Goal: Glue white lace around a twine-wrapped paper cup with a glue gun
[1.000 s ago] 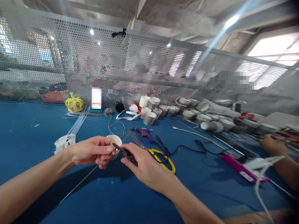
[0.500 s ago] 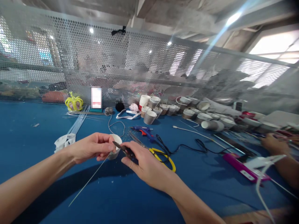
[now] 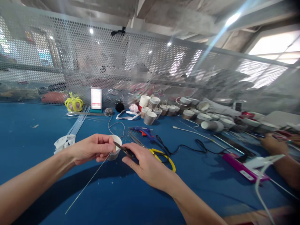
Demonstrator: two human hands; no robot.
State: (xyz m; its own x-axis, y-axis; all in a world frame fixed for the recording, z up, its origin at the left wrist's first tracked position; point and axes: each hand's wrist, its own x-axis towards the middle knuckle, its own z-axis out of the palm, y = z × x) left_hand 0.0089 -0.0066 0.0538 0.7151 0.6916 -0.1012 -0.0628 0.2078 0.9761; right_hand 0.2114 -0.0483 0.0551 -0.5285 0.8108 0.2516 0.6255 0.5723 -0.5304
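My left hand [image 3: 98, 147] is closed in a pinch on a thin, pale wire [image 3: 86, 185], whose long free end slants down toward me. In my right hand [image 3: 146, 165] is a dark pair of pliers [image 3: 122, 147], its pointed jaws at the left fingertips. Fingers hide most of the handles and the wire's upper end. A whitish cup [image 3: 115, 153] stands just behind both hands, partly covered by them. Scissors with yellow handles [image 3: 172, 164] lie beyond my right hand, near a blue glue gun [image 3: 143, 132].
A roll of white lace [image 3: 63, 143] lies left of my left hand. Farther back are grey yarn [image 3: 109, 112], a yellow woven piece [image 3: 73, 103], a phone [image 3: 96, 98] and several wrapped cups [image 3: 150, 118]. At right are a purple power strip [image 3: 242, 168] and another person's hand [image 3: 274, 143].
The wire's free end has shifted slightly down and left. Both hands and the pliers keep nearly the same place.
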